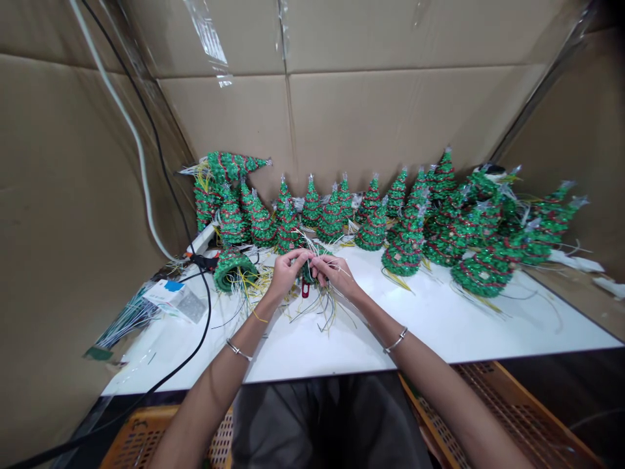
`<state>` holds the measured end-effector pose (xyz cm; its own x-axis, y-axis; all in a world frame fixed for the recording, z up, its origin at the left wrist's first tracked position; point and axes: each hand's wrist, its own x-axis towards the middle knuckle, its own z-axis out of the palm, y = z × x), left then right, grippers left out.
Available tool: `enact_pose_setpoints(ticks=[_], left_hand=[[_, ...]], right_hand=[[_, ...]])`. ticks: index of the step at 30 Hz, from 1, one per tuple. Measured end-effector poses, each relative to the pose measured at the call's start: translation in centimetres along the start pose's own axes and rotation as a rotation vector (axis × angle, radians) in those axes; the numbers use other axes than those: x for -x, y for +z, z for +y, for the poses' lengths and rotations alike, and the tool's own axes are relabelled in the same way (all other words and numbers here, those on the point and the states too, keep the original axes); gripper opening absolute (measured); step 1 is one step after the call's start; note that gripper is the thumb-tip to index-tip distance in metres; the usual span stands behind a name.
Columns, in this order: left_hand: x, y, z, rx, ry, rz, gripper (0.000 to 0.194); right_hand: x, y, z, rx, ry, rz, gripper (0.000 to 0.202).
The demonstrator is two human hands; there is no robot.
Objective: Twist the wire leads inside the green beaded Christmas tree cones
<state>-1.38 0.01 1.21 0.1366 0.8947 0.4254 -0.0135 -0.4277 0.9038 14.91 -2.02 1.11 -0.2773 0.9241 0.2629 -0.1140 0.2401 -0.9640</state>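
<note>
In the middle of the white table [312, 355], my left hand [287, 268] and my right hand [336, 272] meet with their fingers pinched on thin white wires [317, 244]. The wires fan out above and to the right of the fingertips. A small piece of green shows between the hands, mostly hidden. Just under them is a red loop-shaped object [305, 289], perhaps a tool handle. Loose yellow, white and dark wire pieces [328, 316] lie below my right hand. Left of my hands, a tinsel tree [232, 268] lies with its hollow base toward me and yellow wires spilling out.
Several green tinsel trees with red garlands [404, 244] stand along the back and right. A white box [176, 299] and wire bundles [129, 316] sit at left, near a black cable [209, 306]. Cardboard walls [361, 117] enclose the table. Orange crates [508, 410] are below.
</note>
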Motion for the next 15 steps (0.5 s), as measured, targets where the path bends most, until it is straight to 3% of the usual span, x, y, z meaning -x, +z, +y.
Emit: enact_pose_setpoints(ticks=[11,15], left_hand=[[0.1,0.4,0.1,-0.006,-0.010,0.050,0.027],[0.1,0.6,0.0,-0.019,0.012,0.069,0.027]], right_hand=[[0.2,1.2,0.5,-0.094,-0.047,0.184,0.039],[0.3,1.3,0.6,-0.100,-0.066,0.193,0.036]])
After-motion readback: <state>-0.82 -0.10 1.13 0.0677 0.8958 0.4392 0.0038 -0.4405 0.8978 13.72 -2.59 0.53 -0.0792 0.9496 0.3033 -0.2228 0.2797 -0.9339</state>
